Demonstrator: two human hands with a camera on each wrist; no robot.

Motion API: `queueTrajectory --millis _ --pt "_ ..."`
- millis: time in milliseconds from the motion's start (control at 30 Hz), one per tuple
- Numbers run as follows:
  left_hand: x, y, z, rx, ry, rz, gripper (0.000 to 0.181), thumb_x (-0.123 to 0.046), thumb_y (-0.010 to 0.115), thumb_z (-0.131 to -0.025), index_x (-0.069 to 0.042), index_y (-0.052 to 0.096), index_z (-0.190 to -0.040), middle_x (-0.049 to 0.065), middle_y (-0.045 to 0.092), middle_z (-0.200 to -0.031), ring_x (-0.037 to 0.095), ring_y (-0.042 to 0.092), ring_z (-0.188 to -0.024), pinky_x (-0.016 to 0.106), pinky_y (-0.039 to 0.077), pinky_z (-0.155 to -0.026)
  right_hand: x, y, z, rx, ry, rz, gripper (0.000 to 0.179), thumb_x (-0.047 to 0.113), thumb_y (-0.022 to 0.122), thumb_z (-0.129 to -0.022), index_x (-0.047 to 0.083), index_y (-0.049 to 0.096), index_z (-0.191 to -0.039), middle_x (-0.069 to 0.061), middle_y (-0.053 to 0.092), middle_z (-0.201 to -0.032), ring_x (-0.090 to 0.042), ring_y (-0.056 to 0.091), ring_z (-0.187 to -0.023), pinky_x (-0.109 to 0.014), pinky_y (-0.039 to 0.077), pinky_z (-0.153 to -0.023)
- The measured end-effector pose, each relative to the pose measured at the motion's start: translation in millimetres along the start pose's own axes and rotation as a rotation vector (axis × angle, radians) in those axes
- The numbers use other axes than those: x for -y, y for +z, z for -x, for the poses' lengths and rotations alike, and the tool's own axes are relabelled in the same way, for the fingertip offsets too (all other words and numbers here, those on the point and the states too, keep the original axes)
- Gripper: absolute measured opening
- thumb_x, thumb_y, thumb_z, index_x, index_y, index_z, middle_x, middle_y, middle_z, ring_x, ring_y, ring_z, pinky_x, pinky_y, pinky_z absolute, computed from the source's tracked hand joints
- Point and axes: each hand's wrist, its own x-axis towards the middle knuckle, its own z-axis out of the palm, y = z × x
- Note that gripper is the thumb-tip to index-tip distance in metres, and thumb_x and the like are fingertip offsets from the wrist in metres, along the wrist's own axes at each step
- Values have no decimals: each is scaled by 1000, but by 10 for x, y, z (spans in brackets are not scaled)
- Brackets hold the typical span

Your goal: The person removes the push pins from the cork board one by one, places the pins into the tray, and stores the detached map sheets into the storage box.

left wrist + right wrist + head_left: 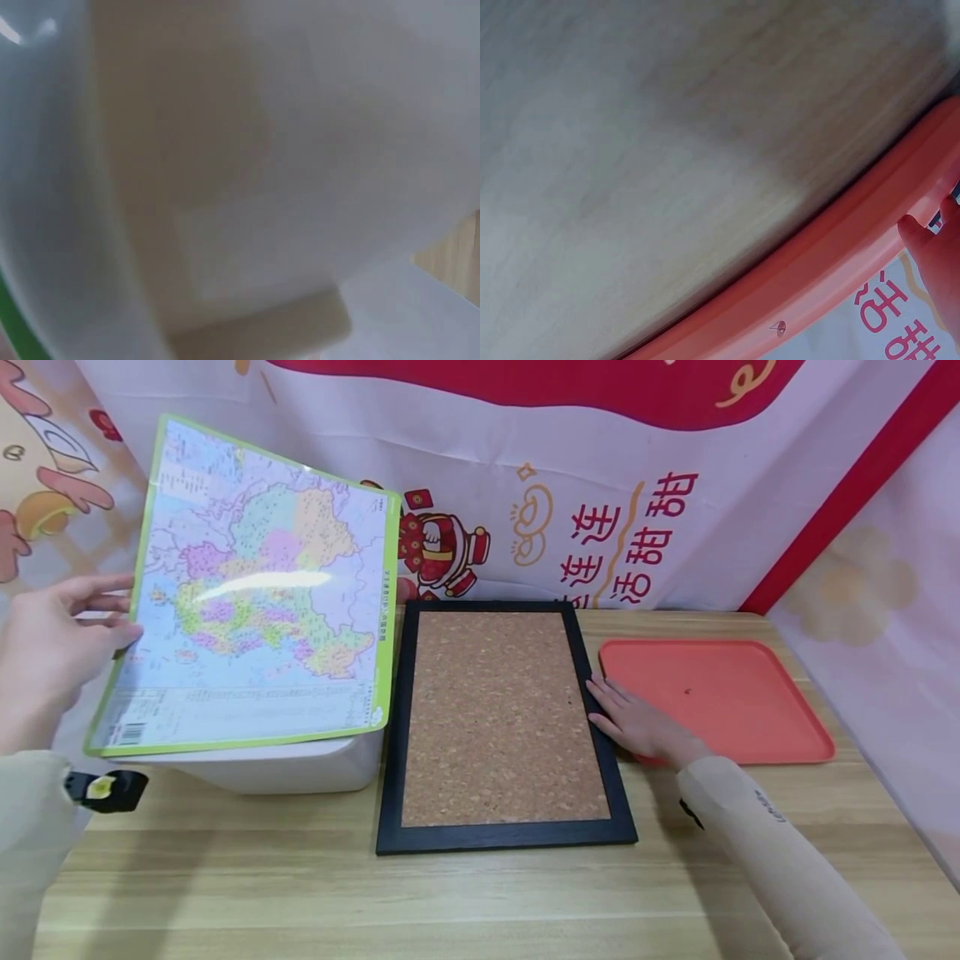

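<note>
My left hand [63,643] pinches the left edge of a glossy map sheet [262,585] with a green border. The sheet is tilted over a white bin [300,768], hiding most of its top. A cork board [506,718] in a black frame lies flat on the table, just right of the bin. On the frame's right side rest the fingers of my right hand [645,722], held fairly straight. The right wrist view catches part of that hand [939,259] beyond the tray's rim. A pale, blurred surface fills most of the left wrist view.
A coral-red tray [727,702] lies to the right of the board, with my right wrist across its near left corner. Behind the wooden table [480,902] hangs a white and red printed cloth [570,460], and another patterned cloth stands at the right.
</note>
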Motion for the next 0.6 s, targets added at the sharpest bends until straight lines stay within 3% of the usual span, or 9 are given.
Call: queueTrajectory --millis 200,367,600 --pt "76 -11 -39 -1 5 -16 52 -8 49 -96 -13 37 -145 -9 46 -100 -1 40 -73 3 33 -56 9 3 -1 -2 1 4 69 54 23 -100 15 3 -153 -10 1 -162 -32 4 -149 -52 15 -118" --pt "142 -17 -72 -5 4 -34 51 -8 48 -96 -13 36 -146 -1 47 -103 0 39 -75 7 31 -58 27 -7 9 -9 0 -4 70 54 24 -100 14 3 -153 -10 1 -162 -32 4 -149 -52 14 -119" --pt "189 -23 -97 -20 -24 -25 52 -9 47 -97 -17 35 -147 -16 41 -95 -1 38 -75 11 31 -66 17 -5 2 -6 1 -10 69 54 23 -100 15 3 -153 -9 0 -162 -31 3 -149 -52 14 -119"
